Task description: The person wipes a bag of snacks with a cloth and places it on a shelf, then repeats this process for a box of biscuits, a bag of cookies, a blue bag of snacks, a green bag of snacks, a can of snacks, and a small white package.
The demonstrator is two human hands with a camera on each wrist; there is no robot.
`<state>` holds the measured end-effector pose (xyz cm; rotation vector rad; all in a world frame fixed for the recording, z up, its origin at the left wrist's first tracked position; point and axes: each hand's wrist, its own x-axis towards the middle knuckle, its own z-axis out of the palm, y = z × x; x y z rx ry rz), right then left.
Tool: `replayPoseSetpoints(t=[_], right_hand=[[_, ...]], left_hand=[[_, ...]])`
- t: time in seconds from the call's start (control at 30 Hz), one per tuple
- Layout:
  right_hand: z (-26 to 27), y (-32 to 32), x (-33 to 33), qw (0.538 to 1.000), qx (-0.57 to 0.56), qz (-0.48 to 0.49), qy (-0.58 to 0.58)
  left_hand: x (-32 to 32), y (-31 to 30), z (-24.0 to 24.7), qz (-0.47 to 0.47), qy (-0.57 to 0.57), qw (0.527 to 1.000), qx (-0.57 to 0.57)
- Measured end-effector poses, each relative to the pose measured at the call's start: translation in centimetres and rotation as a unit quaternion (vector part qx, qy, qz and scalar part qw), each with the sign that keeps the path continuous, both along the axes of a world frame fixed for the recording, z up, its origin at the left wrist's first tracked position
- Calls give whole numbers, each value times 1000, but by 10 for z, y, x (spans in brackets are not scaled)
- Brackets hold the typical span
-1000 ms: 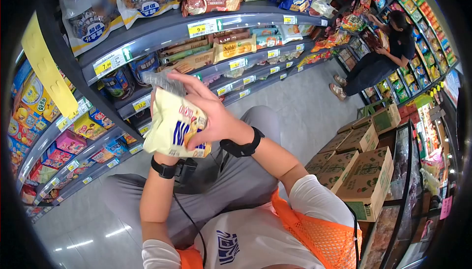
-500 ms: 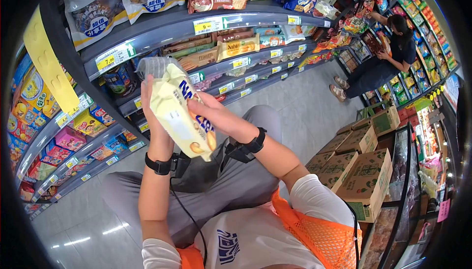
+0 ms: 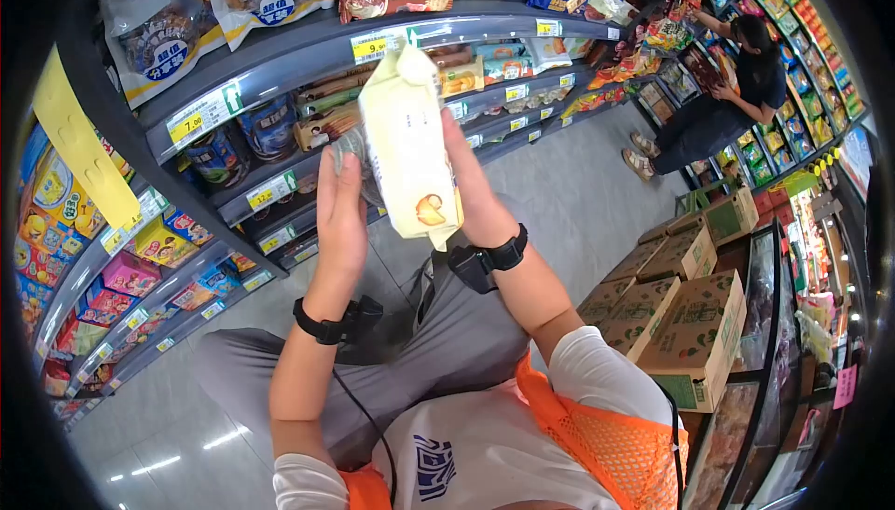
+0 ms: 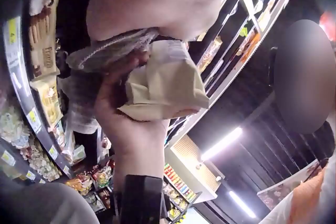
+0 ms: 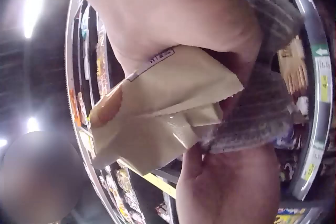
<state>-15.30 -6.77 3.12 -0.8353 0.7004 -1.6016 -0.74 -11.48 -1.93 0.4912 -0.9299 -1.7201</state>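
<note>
Package [image 3: 410, 151] was gripped by the right hand [image 3: 469, 188] before the shelf's [image 3: 298, 63] front edge; left hand [image 3: 342, 221] held clear plastic [image 5: 257, 121] alongside. Light, even finger pressure seemed best against crushing.

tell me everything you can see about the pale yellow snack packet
The pale yellow snack packet looks like soft, creased film, with a zigzag-edged end flap. Small dark print and a nut-like picture show on the side facing the head camera. There it runs lengthwise up the view, its top leaning slightly left. The right hand grips it, in front of the shelves; clear plastic lies beside it, contact unclear.
</note>
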Motion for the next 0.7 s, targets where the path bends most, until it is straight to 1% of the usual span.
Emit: replayPoseSetpoints(t=[0.07, 0.13, 0.17, 0.2, 0.23, 0.27, 0.3, 0.33, 0.37, 0.4, 0.47, 0.5, 0.53, 0.57, 0.63, 0.67, 0.7], right_hand=[[-1, -7, -10, 997, -44, -58, 36], [4, -14, -15, 977, -67, -179, 89], [6, -16, -17, 961, -77, -240, 114], [7, -17, -18, 957, -85, -255, 111], [5, -21, -20, 941, -89, -275, 177], [1, -22, -18, 933, -87, -273, 219], [-2, -21, -14, 923, -84, -271, 261], [-2, -19, -8, 921, -54, -257, 288], [6, -10, 0, 930, 1, -205, 305], [-3, -10, 4, 936, -26, -176, 302], [-7, -10, 20, 949, -69, -118, 283], [-3, -9, 26, 963, -51, -77, 255], [5, -5, 29, 966, -38, -47, 250], [13, 1, 29, 969, -25, -17, 246], [25, 5, 11, 945, 7, -31, 326], [36, 7, -2, 916, 12, -103, 388], [41, 4, -23, 895, 0, -147, 421]], left_hand=[[-4, 4, 1, 16, 13, 1000, -9], [-2, 10, 5, 24, 13, 999, -17], [0, 16, 14, 18, -7, 997, -79], [4, 25, 28, 13, -26, 989, -142], [6, 30, 35, 7, -44, 978, -205], [12, 27, 28, 25, -148, 947, -285], [17, 24, 22, 52, -243, 898, -362], [20, 23, 23, 69, -292, 854, -425], [22, 22, 24, 86, -338, 802, -484], [23, 21, 28, 123, -314, 803, -491], [31, 15, 26, 123, -279, 853, -423], [36, 10, 24, 122, -261, 875, -389], [41, 6, 19, 130, -255, 892, -350], [41, 5, 24, 147, -199, 914, -321], [45, 1, 38, 179, -84, 946, -257], [52, -5, 39, 202, -84, 941, -260], [55, -6, 42, 192, -28, 957, -215]])
